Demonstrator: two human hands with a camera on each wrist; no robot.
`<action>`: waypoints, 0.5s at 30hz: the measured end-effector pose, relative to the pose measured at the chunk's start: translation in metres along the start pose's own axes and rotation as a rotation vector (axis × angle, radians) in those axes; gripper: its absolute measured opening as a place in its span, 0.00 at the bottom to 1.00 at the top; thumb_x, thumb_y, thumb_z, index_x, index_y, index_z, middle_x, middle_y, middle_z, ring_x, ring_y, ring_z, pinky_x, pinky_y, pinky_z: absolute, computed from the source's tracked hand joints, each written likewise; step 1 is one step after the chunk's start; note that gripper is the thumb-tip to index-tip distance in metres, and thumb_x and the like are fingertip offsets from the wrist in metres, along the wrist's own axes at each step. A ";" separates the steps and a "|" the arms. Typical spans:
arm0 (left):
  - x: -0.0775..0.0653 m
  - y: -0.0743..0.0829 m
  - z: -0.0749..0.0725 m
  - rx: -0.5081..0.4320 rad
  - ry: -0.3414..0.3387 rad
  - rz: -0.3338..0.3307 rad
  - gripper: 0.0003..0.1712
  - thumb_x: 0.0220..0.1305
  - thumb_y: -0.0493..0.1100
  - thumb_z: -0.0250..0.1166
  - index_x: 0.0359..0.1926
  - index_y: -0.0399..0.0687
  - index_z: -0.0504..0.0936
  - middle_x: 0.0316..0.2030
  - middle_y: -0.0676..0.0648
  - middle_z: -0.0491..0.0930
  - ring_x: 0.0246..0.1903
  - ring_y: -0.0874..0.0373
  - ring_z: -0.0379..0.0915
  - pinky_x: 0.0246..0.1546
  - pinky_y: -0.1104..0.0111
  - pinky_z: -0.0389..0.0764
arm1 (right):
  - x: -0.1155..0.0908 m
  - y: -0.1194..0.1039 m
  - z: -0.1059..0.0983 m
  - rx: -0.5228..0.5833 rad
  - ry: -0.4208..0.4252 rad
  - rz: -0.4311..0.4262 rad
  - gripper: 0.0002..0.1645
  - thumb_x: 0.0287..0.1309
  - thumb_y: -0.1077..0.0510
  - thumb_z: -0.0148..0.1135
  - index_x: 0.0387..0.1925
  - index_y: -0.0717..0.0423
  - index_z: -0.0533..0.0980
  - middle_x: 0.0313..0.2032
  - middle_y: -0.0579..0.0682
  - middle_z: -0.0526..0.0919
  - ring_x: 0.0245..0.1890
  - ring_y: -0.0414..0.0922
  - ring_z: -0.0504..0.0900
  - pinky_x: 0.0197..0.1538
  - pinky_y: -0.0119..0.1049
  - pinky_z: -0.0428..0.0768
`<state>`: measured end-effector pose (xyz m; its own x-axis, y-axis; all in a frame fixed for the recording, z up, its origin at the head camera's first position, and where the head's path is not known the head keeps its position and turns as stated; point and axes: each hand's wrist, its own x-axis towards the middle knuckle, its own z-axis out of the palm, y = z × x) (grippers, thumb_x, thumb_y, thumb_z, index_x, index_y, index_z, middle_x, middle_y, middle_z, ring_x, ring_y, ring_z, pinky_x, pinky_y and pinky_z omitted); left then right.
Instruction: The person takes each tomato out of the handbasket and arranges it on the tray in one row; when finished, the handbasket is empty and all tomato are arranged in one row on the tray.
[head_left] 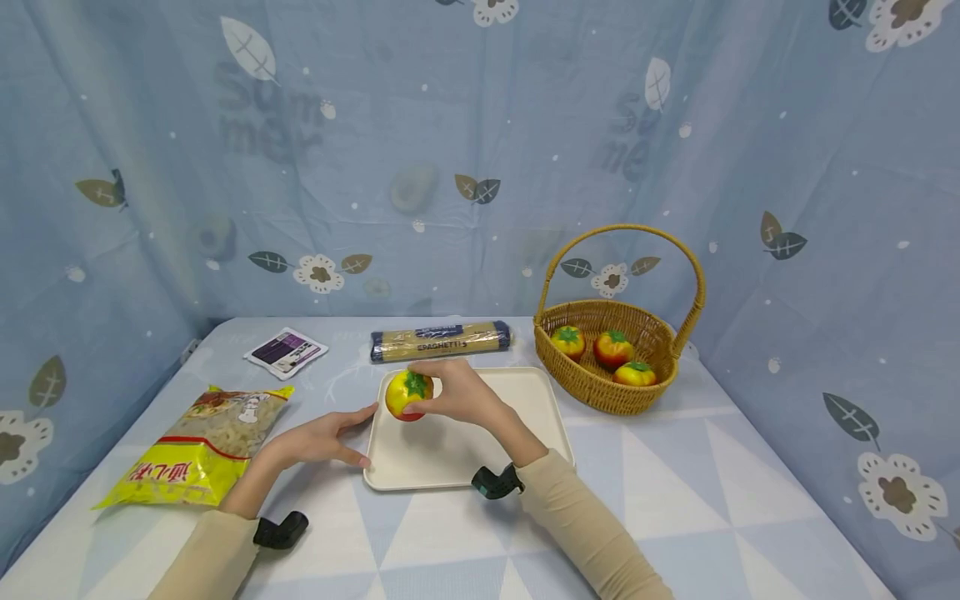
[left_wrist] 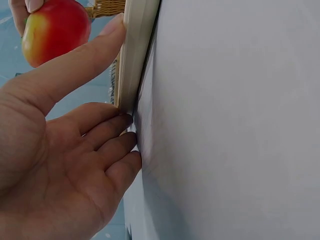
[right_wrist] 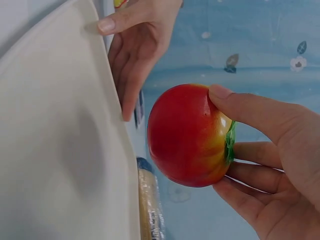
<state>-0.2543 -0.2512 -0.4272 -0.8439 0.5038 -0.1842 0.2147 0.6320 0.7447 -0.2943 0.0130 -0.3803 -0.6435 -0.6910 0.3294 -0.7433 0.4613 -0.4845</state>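
Above the left part of a cream tray (head_left: 480,458), my right hand (head_left: 457,392) holds a tomato-like red-and-yellow fruit (head_left: 405,398) with a green leafy cap. In the right wrist view the thumb and fingertips pinch this fruit (right_wrist: 187,135) around its capped end, its red base facing the tray side. My left hand (head_left: 322,437) is at the tray's left edge, thumb by the near corner and forefinger farther up. The left wrist view has the thumb at the rim (left_wrist: 135,55) and the other fingers loosely bent beside it.
A wicker basket (head_left: 581,383) with a tall handle stands at the right, holding three similar fruits (head_left: 613,350). Behind the tray lies a spaghetti packet (head_left: 441,342). To the left are a yellow pasta bag (head_left: 195,450) and a small white-and-purple packet (head_left: 287,352).
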 end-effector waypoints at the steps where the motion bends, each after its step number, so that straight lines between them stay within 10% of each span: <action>1: 0.000 0.000 0.000 0.004 0.000 0.000 0.56 0.53 0.49 0.74 0.72 0.31 0.51 0.70 0.28 0.50 0.69 0.32 0.44 0.65 0.41 0.54 | 0.001 0.000 0.002 -0.002 -0.006 0.001 0.34 0.52 0.52 0.73 0.59 0.59 0.76 0.53 0.51 0.82 0.49 0.40 0.79 0.54 0.33 0.77; 15: 0.001 -0.001 0.000 0.021 0.009 0.021 0.56 0.53 0.49 0.74 0.72 0.31 0.51 0.69 0.27 0.51 0.68 0.31 0.46 0.64 0.40 0.54 | 0.010 0.007 0.021 -0.037 -0.112 0.097 0.37 0.50 0.46 0.73 0.60 0.57 0.75 0.56 0.48 0.80 0.53 0.38 0.78 0.55 0.25 0.74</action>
<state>-0.2551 -0.2514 -0.4285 -0.8436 0.5116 -0.1630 0.2422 0.6335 0.7349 -0.3018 -0.0020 -0.3973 -0.6899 -0.6990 0.1884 -0.6860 0.5482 -0.4784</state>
